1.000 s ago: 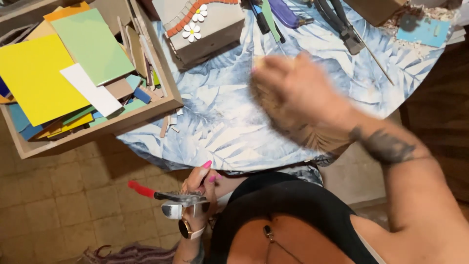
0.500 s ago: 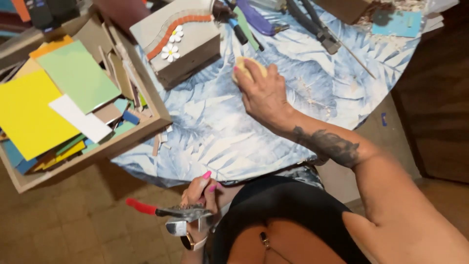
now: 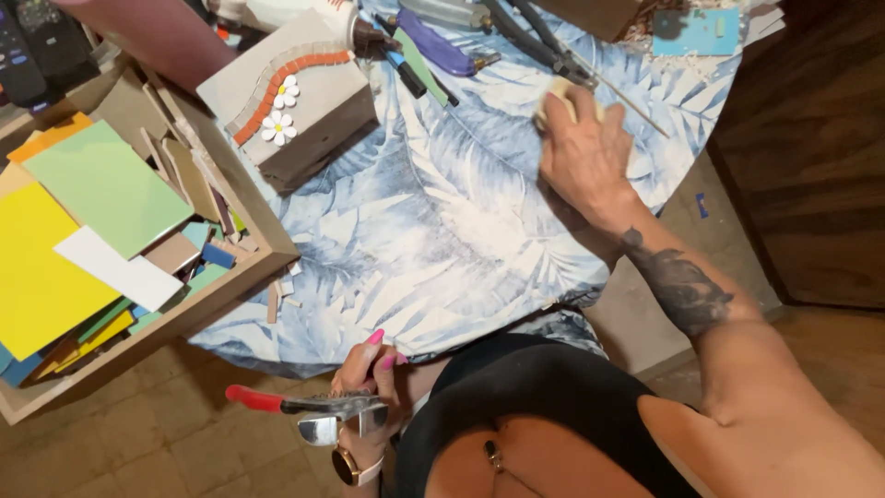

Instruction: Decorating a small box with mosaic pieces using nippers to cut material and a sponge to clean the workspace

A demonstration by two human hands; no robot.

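Your right hand (image 3: 585, 152) presses a pale yellow sponge (image 3: 557, 96) onto the round counter (image 3: 442, 231) with its blue leaf-print cloth, fingers curled over it near the far edge, just beside long black-handled pliers (image 3: 535, 37). Below the counter's near rim, your left hand (image 3: 369, 373) grips red-handled metal nippers (image 3: 304, 406), fingers closed around them. A grey box with an orange mosaic stripe and white flowers (image 3: 290, 97) stands beside a wooden tray of coloured tile pieces (image 3: 111, 231).
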